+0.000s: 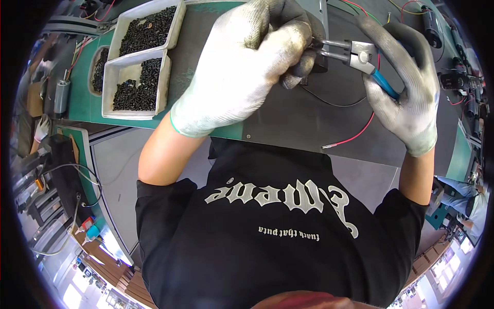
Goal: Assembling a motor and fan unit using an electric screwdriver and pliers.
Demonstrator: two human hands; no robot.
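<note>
The left hand [247, 62], in a grey knit glove, has its grip clamped on a small dark component [318, 62] at the fingertips. The right hand [406, 87], also gloved, has its grip closed around the blue handles of a pair of pliers [360, 55]; the metal nose meets the component. Both are held above the dark mat [309, 118] at the middle of the table. A red wire [355, 135] and a black wire [329, 102] lie on the mat beneath. Two white trays of small black parts [141, 56] occupy the table's far left corner.
</note>
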